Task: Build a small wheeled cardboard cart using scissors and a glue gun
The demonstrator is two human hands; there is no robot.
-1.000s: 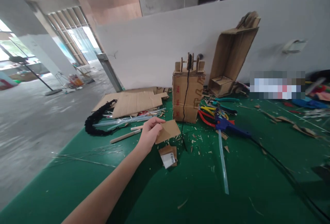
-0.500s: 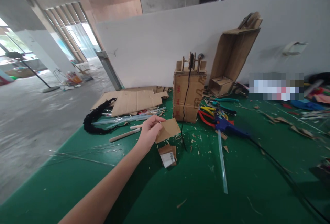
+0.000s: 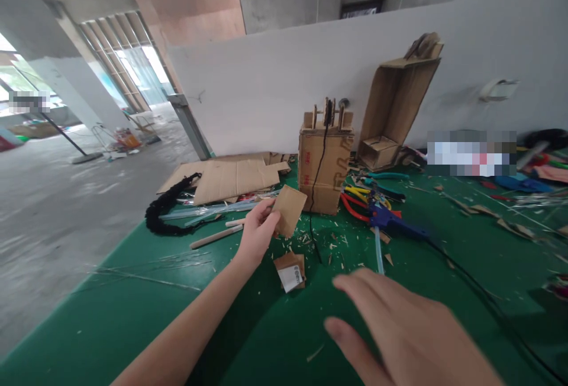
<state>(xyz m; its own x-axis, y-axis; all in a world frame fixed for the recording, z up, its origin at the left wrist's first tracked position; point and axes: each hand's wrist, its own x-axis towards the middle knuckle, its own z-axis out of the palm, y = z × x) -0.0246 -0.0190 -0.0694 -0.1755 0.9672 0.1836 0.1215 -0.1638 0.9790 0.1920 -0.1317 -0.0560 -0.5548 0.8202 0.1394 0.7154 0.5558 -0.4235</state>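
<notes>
Between the thumb and fingers of my left hand [image 3: 257, 232] is a small flat piece of cardboard [image 3: 290, 211], held tilted above the table. My right hand [image 3: 399, 321] is in the near right, slightly blurred, thumb and fingers apart and nothing in it. Below the held piece lie small cardboard scraps [image 3: 290, 273], one with a white printed label. Just behind stands an upright cardboard box [image 3: 323, 167] with uprights and a wheel on top, and a black cord [image 3: 318, 179] hangs down its front.
A blue glue gun [image 3: 397, 223] with a clear glue stick lies right of the box, beside pliers [image 3: 355, 208]. At left are a black fuzzy strip [image 3: 166, 208], flat cardboard [image 3: 237, 179] and sticks [image 3: 217, 236]. A tall open cardboard frame [image 3: 394, 102] leans against the white partition [image 3: 257, 84].
My right hand has come into view from the lower right. The cardboard piece in my left hand has turned to a more upright angle.
</notes>
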